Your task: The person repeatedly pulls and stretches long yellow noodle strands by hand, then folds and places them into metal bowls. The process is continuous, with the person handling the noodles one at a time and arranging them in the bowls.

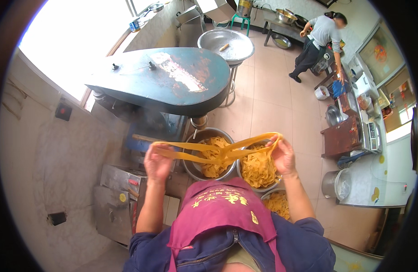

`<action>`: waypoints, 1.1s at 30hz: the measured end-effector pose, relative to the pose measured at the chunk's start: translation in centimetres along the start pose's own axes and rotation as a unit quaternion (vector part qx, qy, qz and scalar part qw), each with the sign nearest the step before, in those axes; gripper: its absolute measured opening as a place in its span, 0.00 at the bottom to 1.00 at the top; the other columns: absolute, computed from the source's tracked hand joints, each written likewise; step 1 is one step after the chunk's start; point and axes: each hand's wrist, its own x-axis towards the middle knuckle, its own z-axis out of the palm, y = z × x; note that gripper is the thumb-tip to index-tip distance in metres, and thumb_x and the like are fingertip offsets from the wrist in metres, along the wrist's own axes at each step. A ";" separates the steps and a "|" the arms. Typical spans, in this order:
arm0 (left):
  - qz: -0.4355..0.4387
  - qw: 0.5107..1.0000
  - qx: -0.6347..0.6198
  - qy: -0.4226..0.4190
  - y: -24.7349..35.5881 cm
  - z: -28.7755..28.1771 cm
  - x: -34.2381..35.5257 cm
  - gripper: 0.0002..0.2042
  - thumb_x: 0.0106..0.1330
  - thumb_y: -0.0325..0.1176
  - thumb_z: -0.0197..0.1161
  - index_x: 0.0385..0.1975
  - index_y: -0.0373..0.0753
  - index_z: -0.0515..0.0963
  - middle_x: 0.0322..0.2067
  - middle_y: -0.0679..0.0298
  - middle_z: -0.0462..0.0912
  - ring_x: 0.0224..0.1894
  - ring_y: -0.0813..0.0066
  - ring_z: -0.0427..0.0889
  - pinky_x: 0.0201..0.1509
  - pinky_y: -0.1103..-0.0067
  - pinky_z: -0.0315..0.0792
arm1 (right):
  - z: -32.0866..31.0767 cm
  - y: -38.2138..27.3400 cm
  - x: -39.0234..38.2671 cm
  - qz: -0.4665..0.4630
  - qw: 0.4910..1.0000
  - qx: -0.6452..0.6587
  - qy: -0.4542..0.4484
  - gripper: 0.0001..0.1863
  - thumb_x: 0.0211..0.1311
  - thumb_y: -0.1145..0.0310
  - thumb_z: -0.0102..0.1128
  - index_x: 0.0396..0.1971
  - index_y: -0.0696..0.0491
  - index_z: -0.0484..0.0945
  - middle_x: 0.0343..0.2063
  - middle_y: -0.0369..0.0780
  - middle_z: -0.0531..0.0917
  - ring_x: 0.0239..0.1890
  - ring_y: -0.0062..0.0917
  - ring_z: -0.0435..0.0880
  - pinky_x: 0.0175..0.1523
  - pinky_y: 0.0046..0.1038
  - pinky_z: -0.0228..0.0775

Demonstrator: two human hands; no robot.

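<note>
Long flat yellow noodle strips [245,143] stretch in the air between my two hands, drooping together near the middle. My left hand [157,164] is closed on one end, beside the machine. Higher on the right, my right hand [284,157] grips the other end, with strips looped over its fingers. Beneath the strips stands a metal basin [186,167] holding a loose pile of yellow noodles [213,168]. To its right, a second basin is heaped with noodles [259,168], and a third pile [278,203] shows partly behind my right forearm.
A large machine with a rounded dark-green top [132,68] stands front left, by a metal cabinet [113,204]. Beyond it, a wide metal bowl [238,41] rests on a stand. Another person [324,34] leans toward a cluttered counter at right. A metal pot [329,185] stands near the white table [372,181].
</note>
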 end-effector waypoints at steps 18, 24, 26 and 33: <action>0.075 0.962 -0.043 -0.260 13.7 4.0 -3.4 0.30 0.80 0.28 0.49 0.79 0.48 0.51 0.54 0.59 0.78 0.37 0.79 0.75 0.35 0.86 0.74 | -4.5 -8.9 -2.0 -0.152 0.930 -0.333 -0.037 0.45 0.62 0.88 0.51 0.77 0.47 0.48 0.64 0.49 0.73 0.61 0.37 0.80 0.64 0.38 0.78; -0.090 0.919 0.255 -0.285 -3.3 13.9 -2.9 0.42 0.71 0.28 0.61 0.80 0.54 0.43 0.51 0.55 0.77 0.36 0.74 0.81 0.38 0.80 0.80 | 3.5 -8.2 -2.2 -0.179 0.928 -0.303 -0.120 0.44 0.63 0.91 0.50 0.77 0.46 0.49 0.62 0.47 0.73 0.53 0.33 0.85 0.59 0.35 0.84; -0.099 0.876 0.367 -0.297 -8.6 16.8 -3.0 0.49 0.63 0.24 0.68 0.80 0.52 0.43 0.52 0.55 0.76 0.46 0.67 0.83 0.49 0.74 0.82 | 6.3 -7.3 -2.2 -0.230 0.900 -0.342 -0.143 0.42 0.63 0.90 0.54 0.75 0.49 0.52 0.60 0.45 0.74 0.53 0.32 0.85 0.55 0.34 0.86; 0.033 0.734 0.577 -0.356 -17.3 18.9 -3.4 0.48 0.61 0.28 0.77 0.77 0.36 0.50 0.55 0.59 0.77 0.53 0.71 0.81 0.63 0.71 0.75 | 12.7 -4.8 -1.2 -0.412 0.706 -0.564 -0.115 0.28 0.63 0.79 0.66 0.63 0.58 0.70 0.48 0.50 0.81 0.44 0.45 0.87 0.39 0.35 0.82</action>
